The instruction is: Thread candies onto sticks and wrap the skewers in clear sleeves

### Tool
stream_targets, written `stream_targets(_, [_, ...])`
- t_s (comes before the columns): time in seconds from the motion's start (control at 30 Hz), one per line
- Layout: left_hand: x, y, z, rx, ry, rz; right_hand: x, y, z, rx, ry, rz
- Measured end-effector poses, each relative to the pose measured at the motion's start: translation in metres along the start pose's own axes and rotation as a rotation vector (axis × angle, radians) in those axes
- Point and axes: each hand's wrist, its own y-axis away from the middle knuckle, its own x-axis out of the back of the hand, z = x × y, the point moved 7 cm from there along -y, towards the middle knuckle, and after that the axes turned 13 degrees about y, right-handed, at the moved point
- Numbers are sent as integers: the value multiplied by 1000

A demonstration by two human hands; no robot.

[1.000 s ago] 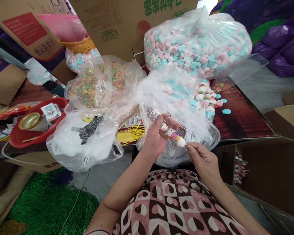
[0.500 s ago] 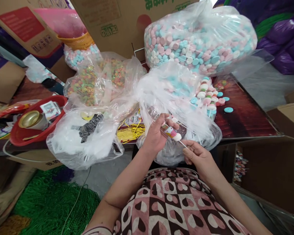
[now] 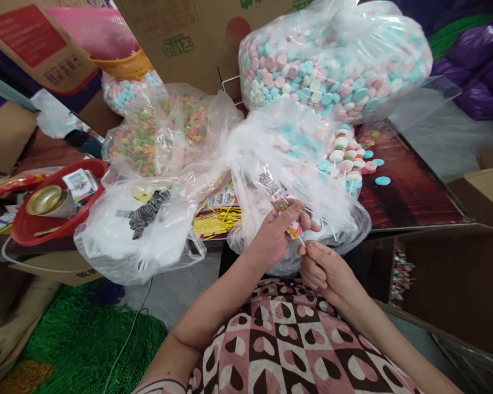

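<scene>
My left hand (image 3: 276,235) is closed round a narrow clear printed wrapper (image 3: 271,189) with a candy skewer (image 3: 292,225) of round sweets inside it. My right hand (image 3: 322,268) pinches the thin stick end of that skewer just below the left hand, in front of my lap. Both hands hover over a clear bag (image 3: 296,153) of blue, pink and white candies at the table's front edge. Loose candy skewers (image 3: 345,158) lie on the dark red table (image 3: 406,197) behind the hands.
A big sack of pastel candies (image 3: 332,60) sits at the back, a bag of coloured rings (image 3: 156,137) to its left. Gold twist ties (image 3: 217,221) lie beside a white bag (image 3: 135,230). A red basin (image 3: 45,213) stands left, an open carton (image 3: 443,284) right.
The skewer has slid deeper into the wrapper. My right hand moved up and left to meet the left hand, and the wrapper tilted more upright.
</scene>
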Motion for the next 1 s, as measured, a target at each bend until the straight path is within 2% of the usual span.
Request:
stream_targets(0.1, [2,-2,3,-18,9,28,8,0,-3,68,82,70])
stream_targets(0.23, [4,-6,9,-74,15,67,27,8,-18,294,477,327])
stream_targets(0.3, [2,-5,6,-63,4,60,31,10,-20,331,568,402])
stream_targets(0.37, [1,-3,-1,-26,-1,55,30,9,-17,300,498,381])
stream_targets(0.5, [0,3,-17,58,-25,12,17,2,-10,192,203,214])
stream_targets(0.57, [-1,5,-17,65,-55,-8,13,1,-10,167,147,163])
stream_targets(0.63, [-2,4,-13,48,-70,0,13,2,-13,187,190,164])
stream_targets(0.73, [-1,2,-5,17,-83,38,20,5,-19,258,376,247])
stream_targets(0.83, [0,2,-10,23,-93,43,23,7,-20,273,454,323])
stream_targets(1.0, [3,5,-27,95,-50,10,7,1,-13,201,334,167])
